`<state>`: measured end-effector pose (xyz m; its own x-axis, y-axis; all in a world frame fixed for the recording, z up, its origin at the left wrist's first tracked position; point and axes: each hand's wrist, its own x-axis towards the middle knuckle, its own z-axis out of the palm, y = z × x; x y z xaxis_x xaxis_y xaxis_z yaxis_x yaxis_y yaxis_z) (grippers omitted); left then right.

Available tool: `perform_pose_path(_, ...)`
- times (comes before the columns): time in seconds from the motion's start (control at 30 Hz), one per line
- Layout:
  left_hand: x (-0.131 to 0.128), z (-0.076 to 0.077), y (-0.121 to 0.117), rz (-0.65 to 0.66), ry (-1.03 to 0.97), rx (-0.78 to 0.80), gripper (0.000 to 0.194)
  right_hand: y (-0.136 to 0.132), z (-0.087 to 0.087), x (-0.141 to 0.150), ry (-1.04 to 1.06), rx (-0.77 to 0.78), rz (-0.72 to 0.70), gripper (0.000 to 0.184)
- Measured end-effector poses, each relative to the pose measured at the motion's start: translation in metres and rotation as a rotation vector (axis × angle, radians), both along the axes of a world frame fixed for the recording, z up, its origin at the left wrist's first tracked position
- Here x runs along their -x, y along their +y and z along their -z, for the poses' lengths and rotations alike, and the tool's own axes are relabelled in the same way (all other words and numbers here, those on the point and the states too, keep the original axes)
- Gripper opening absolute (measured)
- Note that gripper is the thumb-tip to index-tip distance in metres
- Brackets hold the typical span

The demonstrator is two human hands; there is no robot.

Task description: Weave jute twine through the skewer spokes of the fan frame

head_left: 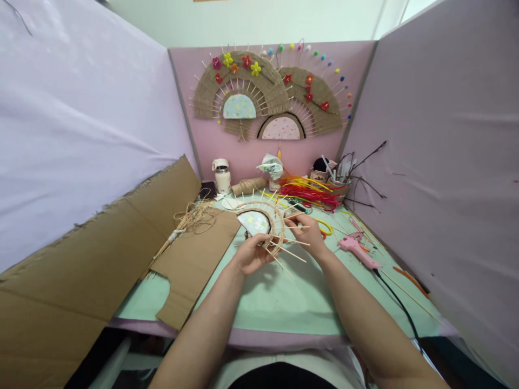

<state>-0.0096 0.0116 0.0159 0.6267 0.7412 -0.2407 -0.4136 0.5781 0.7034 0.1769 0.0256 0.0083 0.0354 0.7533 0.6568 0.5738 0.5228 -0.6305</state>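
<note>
Above the table's middle, my left hand (254, 255) grips a small half-round fan frame (253, 221) by its lower edge. The frame has a pale patterned centre with a dark rim. Thin wooden sticks (292, 252) radiate from it, and rows of brown twine (279, 220) run around them in an arc. At the frame's right side, my right hand (305, 231) has its thumb and fingers pinched together among the stick ends. What lies between those fingertips is too small to make out.
Cardboard sheets (203, 243) and a stick bundle with loose twine (190, 219) lie left. A pink glue gun (359, 251) with a black cord rests right. Behind are a twine spool (248, 186), a cream bottle (221, 177) and red and yellow pipe cleaners (310, 193). Finished fans (243, 81) hang behind.
</note>
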Motion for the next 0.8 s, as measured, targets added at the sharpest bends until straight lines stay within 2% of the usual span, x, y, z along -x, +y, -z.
perform_pose_path(0.2,0.0,-0.001,0.002,-0.091,-0.027,-0.017,0.026,0.001,0.0,-0.002,-0.019,-0.006,0.026,0.02)
perform_pose_path(0.4,0.005,0.002,0.002,-0.014,-0.044,-0.079,0.031,-0.001,-0.001,-0.003,-0.014,-0.033,-0.007,0.022)
perform_pose_path(0.8,0.006,-0.003,0.004,-0.171,-0.029,0.066,0.038,0.003,-0.003,-0.01,-0.067,-0.118,0.06,0.016)
